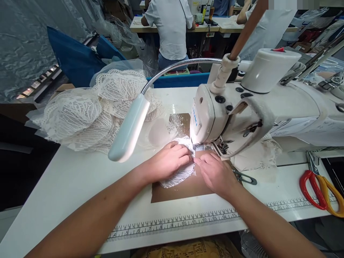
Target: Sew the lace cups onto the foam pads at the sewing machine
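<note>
A piece of white lace (179, 178) is spread on a brown plate (169, 193) set in the white table (77, 186), just below and to the left of the head of a sewing machine (205, 116). The lace is pressed from above by the left hand (170, 161), whose fingers are bent and laid close together; whether any fabric is pinched in that grip cannot be told. The right hand (218, 175) is placed at the lace's right edge, with its index finger stretched toward the left fingertips; its grip is narrow, but whether the edge is held in it cannot be told. Beside the right wrist, a pair of dark snips (248, 178) is seen, partly covered by the hand. Farther right, scissors with red and orange handles (313, 190) are laid near a ruler scale (172, 225) marked along the front edge. At the left, a heap of lace pieces (77, 114) is partly overhung by a lamp (130, 127) on a bent metal neck. Behind, a person in a white shirt (172, 30) is seated at another table (145, 28)
</note>
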Demonstrator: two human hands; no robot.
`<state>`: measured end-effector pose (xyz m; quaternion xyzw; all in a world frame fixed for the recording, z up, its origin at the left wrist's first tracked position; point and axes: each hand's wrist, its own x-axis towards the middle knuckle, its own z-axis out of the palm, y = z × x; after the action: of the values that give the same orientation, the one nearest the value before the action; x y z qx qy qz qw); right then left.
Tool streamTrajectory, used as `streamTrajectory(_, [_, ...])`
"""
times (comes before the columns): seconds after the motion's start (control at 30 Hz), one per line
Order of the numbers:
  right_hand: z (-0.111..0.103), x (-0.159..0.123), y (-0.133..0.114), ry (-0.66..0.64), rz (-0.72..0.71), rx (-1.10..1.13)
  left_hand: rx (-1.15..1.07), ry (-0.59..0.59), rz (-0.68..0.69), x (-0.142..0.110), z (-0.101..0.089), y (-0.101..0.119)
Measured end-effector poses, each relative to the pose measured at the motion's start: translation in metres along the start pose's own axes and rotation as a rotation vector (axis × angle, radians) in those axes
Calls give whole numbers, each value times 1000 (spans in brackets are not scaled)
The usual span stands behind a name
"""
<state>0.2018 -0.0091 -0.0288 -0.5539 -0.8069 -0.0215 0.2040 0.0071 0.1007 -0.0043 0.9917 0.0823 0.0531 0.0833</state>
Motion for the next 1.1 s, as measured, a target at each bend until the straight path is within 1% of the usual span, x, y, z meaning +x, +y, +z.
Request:
streamTrajectory(0.2, [4,2,-2,-1,20,-70,-8,54,32,-1,6,-2])
streamTrajectory(0.4, [7,2,-1,-16,84,-123,43,65,-21,1,10,-2])
streamTrajectory(0.53, [6,2,2,-3,96,-92,65,68,-13,0,10,-3])
streamTrajectory(0.67, [4,0,4,-25,107,-30,45,76,-14,-1,10,-4])
streamTrajectory(0.93, [3,2,4,-82,136,-22,17,136,-94,0,8,-5])
streamTrajectory(1.1, [5,5,4,-119,145,-29,48,136,-137,-1,10,-6])
